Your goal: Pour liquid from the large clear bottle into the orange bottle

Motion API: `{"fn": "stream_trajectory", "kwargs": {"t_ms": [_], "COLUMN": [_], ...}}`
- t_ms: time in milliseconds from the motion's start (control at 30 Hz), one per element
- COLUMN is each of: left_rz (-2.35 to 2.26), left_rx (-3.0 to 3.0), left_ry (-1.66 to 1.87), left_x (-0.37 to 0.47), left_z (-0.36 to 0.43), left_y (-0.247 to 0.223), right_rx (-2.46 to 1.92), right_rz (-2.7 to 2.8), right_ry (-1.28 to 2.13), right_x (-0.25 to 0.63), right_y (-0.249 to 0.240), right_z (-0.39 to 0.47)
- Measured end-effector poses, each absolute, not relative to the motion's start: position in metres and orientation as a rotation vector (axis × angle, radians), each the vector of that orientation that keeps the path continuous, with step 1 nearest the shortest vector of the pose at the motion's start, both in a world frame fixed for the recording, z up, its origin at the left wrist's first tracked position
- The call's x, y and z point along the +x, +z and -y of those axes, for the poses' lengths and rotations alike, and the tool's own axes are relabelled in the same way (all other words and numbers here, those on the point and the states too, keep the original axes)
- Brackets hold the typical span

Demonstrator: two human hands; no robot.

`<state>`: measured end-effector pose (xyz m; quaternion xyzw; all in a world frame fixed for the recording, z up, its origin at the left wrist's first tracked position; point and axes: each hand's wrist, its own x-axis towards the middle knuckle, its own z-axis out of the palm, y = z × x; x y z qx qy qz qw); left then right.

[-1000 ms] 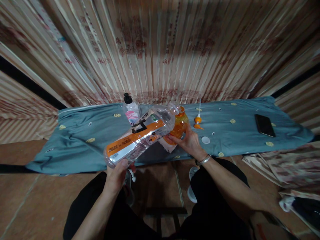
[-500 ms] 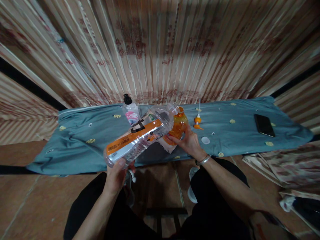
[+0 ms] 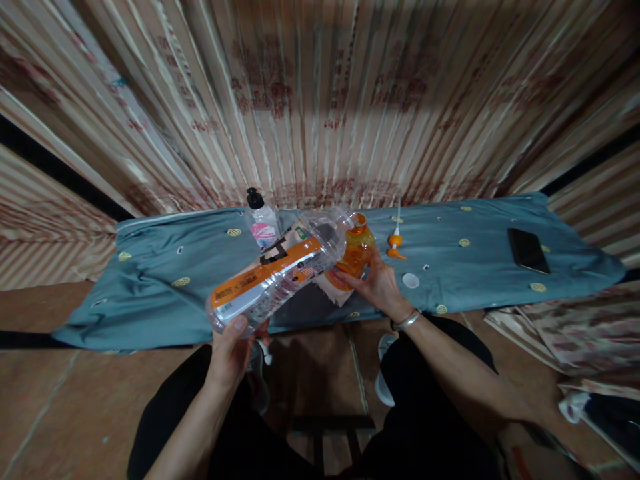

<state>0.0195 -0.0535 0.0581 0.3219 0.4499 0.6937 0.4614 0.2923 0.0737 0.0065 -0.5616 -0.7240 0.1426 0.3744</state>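
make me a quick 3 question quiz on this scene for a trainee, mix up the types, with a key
1. Fill the gap: the clear bottle is held by the ____ hand.
2. True or false: the pump lies on the cloth, apart from the orange bottle.
3. What colour is the top of the pink-labelled bottle? a) white b) orange c) black

Key:
1. Left: the left hand grips it near its base.
2. True.
3. c) black
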Motion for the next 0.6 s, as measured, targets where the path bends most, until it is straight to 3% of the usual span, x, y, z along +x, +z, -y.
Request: {"fn": "stream_trajectory", "kwargs": {"t_ms": [600], "left_rz": [-1.139], "left_rx": [0.894], "left_ry": [1.760], "left_x": [0.0133], "left_z": [0.0527], "left_y": [0.0646], "right_rx": [-1.392], "right_rz": [1.834], "right_ry": [0.460], "right_x": [0.2890], "right_y": [0.0143], "right_z": [-0.0689]}}
